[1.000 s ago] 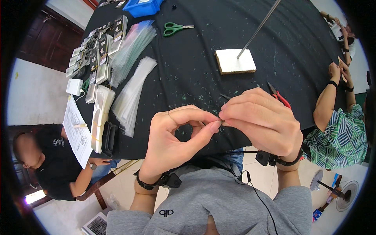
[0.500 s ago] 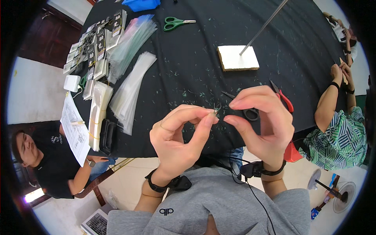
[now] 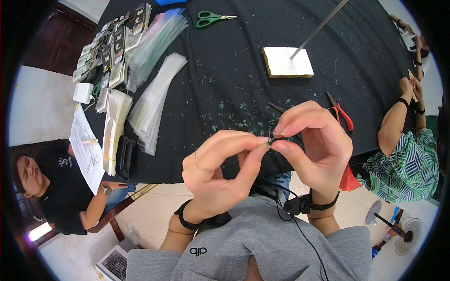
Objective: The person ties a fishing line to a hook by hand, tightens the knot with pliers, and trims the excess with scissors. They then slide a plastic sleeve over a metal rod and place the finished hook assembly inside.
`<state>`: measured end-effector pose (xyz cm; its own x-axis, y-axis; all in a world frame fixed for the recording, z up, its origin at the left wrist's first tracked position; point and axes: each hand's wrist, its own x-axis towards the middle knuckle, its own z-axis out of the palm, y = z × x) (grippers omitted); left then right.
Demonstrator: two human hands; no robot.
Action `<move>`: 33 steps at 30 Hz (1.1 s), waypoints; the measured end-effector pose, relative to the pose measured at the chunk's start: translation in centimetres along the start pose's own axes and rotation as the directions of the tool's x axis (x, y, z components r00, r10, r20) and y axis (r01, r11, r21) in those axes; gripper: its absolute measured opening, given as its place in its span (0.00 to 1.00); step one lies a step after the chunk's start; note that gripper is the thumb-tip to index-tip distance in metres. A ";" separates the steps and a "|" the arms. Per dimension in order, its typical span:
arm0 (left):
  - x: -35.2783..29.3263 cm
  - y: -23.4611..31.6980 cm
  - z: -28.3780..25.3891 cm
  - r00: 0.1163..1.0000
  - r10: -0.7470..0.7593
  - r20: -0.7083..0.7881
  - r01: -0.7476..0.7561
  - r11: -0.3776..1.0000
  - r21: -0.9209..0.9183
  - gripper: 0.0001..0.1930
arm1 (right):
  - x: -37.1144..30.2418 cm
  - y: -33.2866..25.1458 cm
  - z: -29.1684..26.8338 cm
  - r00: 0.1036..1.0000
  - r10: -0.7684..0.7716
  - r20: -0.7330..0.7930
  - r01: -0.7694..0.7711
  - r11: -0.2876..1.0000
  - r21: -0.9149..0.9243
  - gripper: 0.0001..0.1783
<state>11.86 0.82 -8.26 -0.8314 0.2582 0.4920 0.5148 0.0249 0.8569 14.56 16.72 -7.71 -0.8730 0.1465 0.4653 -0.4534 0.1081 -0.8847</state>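
My left hand (image 3: 225,166) pinches a tiny dark hook-like piece (image 3: 270,137) between thumb and forefinger. A thin line loops over the back of this hand. Opposite it, my right hand (image 3: 318,147) has its thumb and forefinger closed at the same small piece, the two hands' fingertips almost touching. What exactly the right fingertips grip is too small to make out. Below the hands' far side, dark-handled scissors (image 3: 275,107) lie on the black cloth, mostly hidden by my right hand. Red-handled pliers (image 3: 343,114) rest just right of it.
Green scissors (image 3: 208,19) and a white foam block (image 3: 288,62) with a metal rod (image 3: 321,28) occupy the table's far side. Clear plastic sleeves (image 3: 157,100) and packets (image 3: 119,51) lie left. Green clippings dot the cloth (image 3: 225,70). People sit at both sides.
My right hand has moved left, and its open fingertips have closed at the small piece in my left hand. The left hand has shifted slightly right. The view has tilted a little.
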 end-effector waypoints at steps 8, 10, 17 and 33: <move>-0.5 0.0 0.1 0.956 -0.285 0.075 0.289 0.860 -0.421 0.07 | -0.4 0.2 0.9 0.976 0.217 0.011 -0.207 0.913 0.352 0.12; -0.5 -0.1 0.1 0.959 -0.273 0.081 0.281 0.861 -0.424 0.07 | -0.5 0.3 0.9 0.976 0.216 0.019 -0.207 0.904 0.373 0.12; -0.5 0.0 0.2 0.958 -0.272 0.096 0.285 0.847 -0.449 0.07 | -0.4 0.7 0.7 0.975 0.210 0.069 -0.219 0.877 0.427 0.11; -0.7 -0.2 0.2 0.962 -0.259 0.080 0.269 0.877 -0.399 0.08 | -0.6 0.4 0.5 0.998 0.005 0.064 -0.013 0.990 0.138 0.11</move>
<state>12.44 0.83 -8.80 -0.9171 0.3189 0.2390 0.1441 -0.2936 0.9450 14.77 16.22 -8.35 -0.8847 0.0839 0.4585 -0.4622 -0.0310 -0.8862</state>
